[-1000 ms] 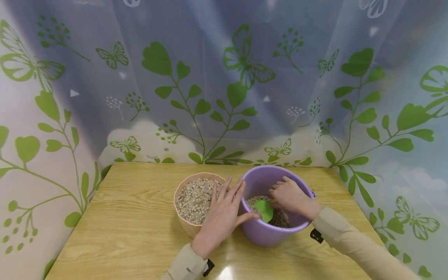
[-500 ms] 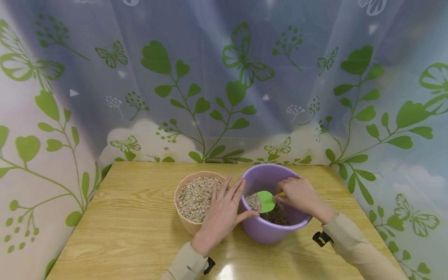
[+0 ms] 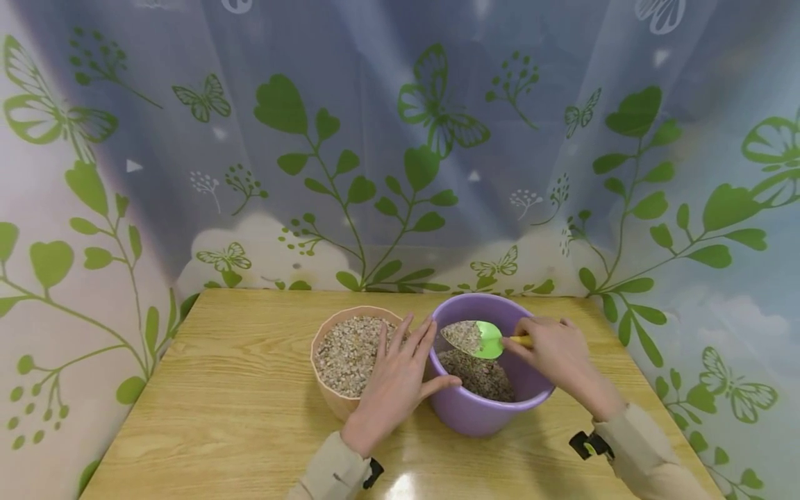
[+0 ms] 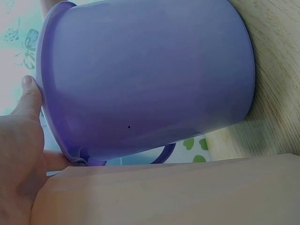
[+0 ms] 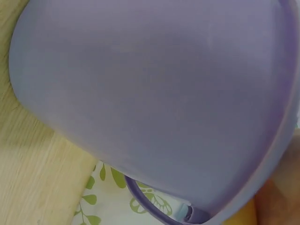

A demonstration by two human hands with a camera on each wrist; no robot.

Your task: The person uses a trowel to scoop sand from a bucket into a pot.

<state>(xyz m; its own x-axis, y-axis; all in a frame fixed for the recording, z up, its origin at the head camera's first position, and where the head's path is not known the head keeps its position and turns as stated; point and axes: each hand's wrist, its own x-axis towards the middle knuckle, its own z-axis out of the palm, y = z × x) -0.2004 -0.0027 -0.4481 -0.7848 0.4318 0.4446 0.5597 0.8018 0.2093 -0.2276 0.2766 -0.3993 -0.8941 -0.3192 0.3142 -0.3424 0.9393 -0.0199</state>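
In the head view my right hand (image 3: 559, 354) pinches the yellow handle of a small green trowel (image 3: 492, 342). Its blade carries a heap of tan grit, raised inside the mouth of the purple bucket (image 3: 475, 420). More dark grit (image 3: 478, 378) lies at the bucket's bottom. My left hand (image 3: 395, 382) spreads with straight fingers between the bucket and a peach pot (image 3: 334, 401); its thumb and fingertips touch the bucket's rim. Pale gravel (image 3: 350, 354) fills the pot nearly to its rim. The left wrist view shows the thumb (image 4: 29, 96) at the bucket's lip.
Bucket and pot stand side by side on a wooden table (image 3: 237, 389). The bucket's purple carrying handle (image 5: 147, 206) hangs on its far side in the right wrist view. A curtain (image 3: 375, 173) printed with leaves and butterflies encloses the table's back and sides.
My right hand has drawn back right and lifted the trowel from the grit at the bucket's bottom, now loaded and levelled near the rim. My left hand has stayed in place.
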